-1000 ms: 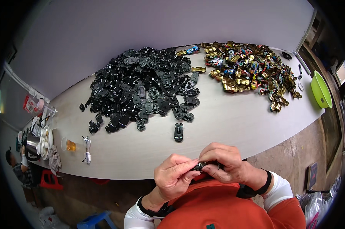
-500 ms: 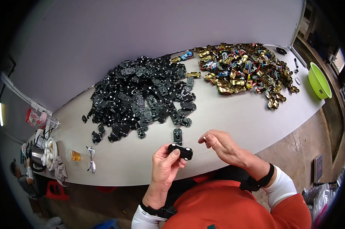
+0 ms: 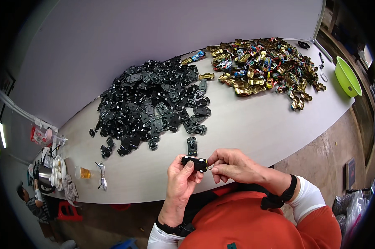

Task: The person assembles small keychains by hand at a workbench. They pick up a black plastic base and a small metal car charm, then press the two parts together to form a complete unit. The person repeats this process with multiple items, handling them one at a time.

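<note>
Gripping a black toy car [image 3: 193, 163] between thumb and bent fingers of the left hand [image 3: 179, 177], over the table [image 3: 254, 124], near a lone dark car base [image 3: 192, 145]. Pinching a small piece [image 3: 210, 168], too tiny to identify, in the right hand [image 3: 233, 167], at the car's right end.

Left hand [image 3: 180, 177] grips, thumb uppermost; right hand [image 3: 234, 167] pinches nearby

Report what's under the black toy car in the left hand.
The left hand has its fingers curled beneath the black toy car, some showing past its near edge. The car's downward face is turned away and covered.
</note>
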### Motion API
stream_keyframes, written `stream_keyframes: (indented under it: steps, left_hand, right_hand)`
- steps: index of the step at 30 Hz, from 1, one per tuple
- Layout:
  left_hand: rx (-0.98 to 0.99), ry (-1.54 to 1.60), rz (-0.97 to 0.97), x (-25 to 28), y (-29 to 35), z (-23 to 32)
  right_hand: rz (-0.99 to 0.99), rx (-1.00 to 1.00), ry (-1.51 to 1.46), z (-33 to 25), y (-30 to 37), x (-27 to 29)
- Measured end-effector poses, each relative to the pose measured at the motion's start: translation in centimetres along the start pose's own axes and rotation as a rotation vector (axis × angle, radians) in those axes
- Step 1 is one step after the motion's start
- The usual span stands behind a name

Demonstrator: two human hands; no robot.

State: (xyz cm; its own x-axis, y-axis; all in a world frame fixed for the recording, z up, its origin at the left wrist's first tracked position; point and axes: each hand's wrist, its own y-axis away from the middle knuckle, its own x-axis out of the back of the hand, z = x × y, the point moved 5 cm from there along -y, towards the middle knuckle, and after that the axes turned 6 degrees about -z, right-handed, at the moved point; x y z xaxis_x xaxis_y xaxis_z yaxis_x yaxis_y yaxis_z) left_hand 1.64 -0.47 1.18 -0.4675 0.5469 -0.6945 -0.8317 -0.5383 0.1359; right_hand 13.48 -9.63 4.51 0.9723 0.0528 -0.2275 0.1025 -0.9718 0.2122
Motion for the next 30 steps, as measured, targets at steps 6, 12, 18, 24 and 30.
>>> stream_keyframes:
  steps: [6, 12, 18, 24, 30]
  left_hand:
    - [-0.044, -0.088, -0.015, -0.8, 0.0, 0.2]
    - [-0.256, -0.292, 0.062, -2.0, 0.6, 0.6]
    - [-0.195, -0.172, 0.092, -0.9, 0.3, 0.0]
    - [-0.093, -0.168, 0.026, 0.1, 0.4, -1.1]
    - [0.055, -0.327, -0.035, 0.8, 1.3, -2.0]
  right_hand:
    - [0.027, 0.037, -0.015, 0.2, 0.0, 0.0]
    - [0.129, 0.136, 0.174, 0.2, 0.1, 0.3]
    - [0.068, 0.077, -0.084, 1.3, -0.1, 0.5]
    - [0.065, 0.009, -0.045, 1.1, 1.0, 3.3]
    - [-0.056, -0.062, 0.072, 0.5, 0.3, 1.5]
